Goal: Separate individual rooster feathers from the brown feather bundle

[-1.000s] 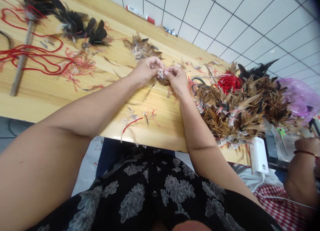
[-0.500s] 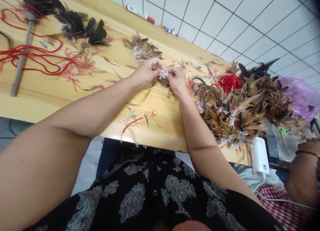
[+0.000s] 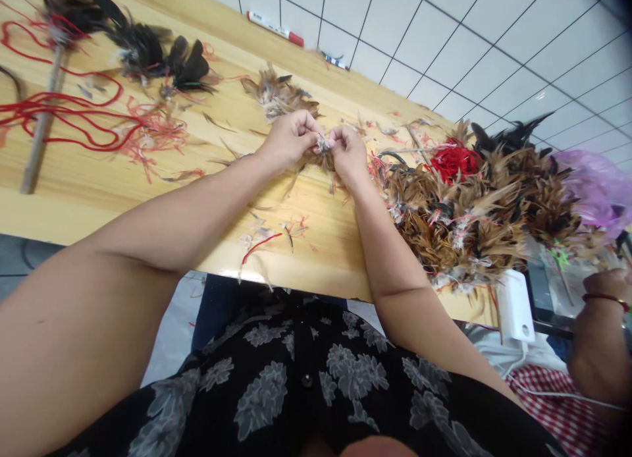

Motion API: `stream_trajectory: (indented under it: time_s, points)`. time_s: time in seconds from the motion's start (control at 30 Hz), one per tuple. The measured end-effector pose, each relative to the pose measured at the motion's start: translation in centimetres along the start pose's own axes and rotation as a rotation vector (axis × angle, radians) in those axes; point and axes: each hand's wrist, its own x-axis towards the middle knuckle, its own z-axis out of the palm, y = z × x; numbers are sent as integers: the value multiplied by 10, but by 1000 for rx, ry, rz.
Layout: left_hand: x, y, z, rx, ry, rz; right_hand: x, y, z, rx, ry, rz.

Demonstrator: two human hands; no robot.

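Over the middle of the wooden table (image 3: 296,200), both hands meet at a small tuft of feathers (image 3: 324,145) with a pale, fluffy base. My left hand (image 3: 293,137) is closed, thumb and forefinger pinching the tuft from the left. From the right, my right hand (image 3: 348,153) pinches the same tuft, its fingers curled. The brown feather tips hang below the fingertips, partly hidden by them. Just beyond my left hand lies a bundle of brown feathers (image 3: 281,98). Right of my right hand is a large heap of brown feathers (image 3: 459,213).
Red cord (image 3: 106,141) and a stick topped with dark feathers (image 3: 44,124) lie at left, near black feather bunches (image 3: 143,52). A red marker (image 3: 274,27) rests by the tiled wall. A white power strip (image 3: 516,305), purple plastic bag (image 3: 592,190) and another person's hand (image 3: 609,286) are at right.
My fingertips have shifted slightly on the tuft, and my right fingers sit a little farther from the left. The other person's hand at right has moved up slightly.
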Motion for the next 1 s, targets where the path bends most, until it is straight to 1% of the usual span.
stream_trajectory:
  time_s: [0.17, 0.37, 0.47, 0.57, 0.67, 0.8, 0.87, 0.93, 1.0]
  points:
    - [5, -7, -2, -49, 7, 51, 0, -2, -2, 49, 21, -15]
    - [10, -11, 0, -91, 45, 116, -1, -6, -4, 183, 58, -6]
    - [10, -12, 2, -123, 42, 150, -2, -12, -9, 248, 75, 11]
    - [9, -10, 3, -108, 47, 145, -3, -19, -14, 292, 63, 47]
    - [0, 3, 1, -34, 41, 125, -5, -27, -18, 311, 53, 97]
    - [-20, 35, -3, 203, -15, 102, -8, -34, -21, 332, 48, 173]
    - [-27, 47, -4, 281, -15, 109, -8, -36, -22, 344, 49, 185]
    - [-30, 53, -4, 320, -16, 116, -8, -37, -23, 351, 54, 172]
    - [-30, 54, -4, 345, -29, 116, -8, -35, -22, 353, 49, 154]
